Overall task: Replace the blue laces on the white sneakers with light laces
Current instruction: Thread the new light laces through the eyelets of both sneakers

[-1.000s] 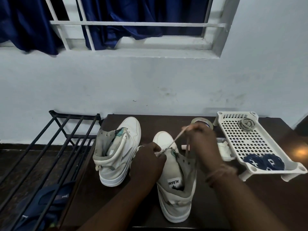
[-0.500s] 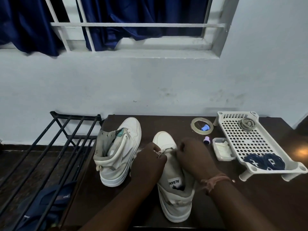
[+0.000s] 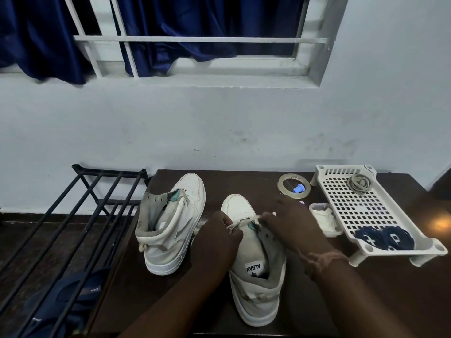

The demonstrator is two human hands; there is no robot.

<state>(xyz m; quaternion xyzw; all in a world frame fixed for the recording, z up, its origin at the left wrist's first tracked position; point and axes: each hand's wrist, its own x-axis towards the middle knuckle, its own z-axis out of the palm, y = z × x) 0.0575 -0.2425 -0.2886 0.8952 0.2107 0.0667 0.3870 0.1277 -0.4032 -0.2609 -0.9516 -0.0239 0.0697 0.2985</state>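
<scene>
Two white high-top sneakers stand on the dark table, toes toward the wall. The left sneaker has no lace in it. Over the tongue of the right sneaker my left hand pinches a light lace at the eyelets. My right hand pinches the same lace on the shoe's right side, fingers low by the toe end. Two coiled blue laces lie in the white perforated tray, and a coiled light lace lies at the tray's far end.
A roll of tape with a small blue cap inside sits behind the right sneaker. A small clear box lies beside the tray. A black metal rack stands left of the table, a dark blue bag under it.
My right hand came down from a raised pull with the lace stretched up. It now sits low at the eyelets. The left hand has stayed in place.
</scene>
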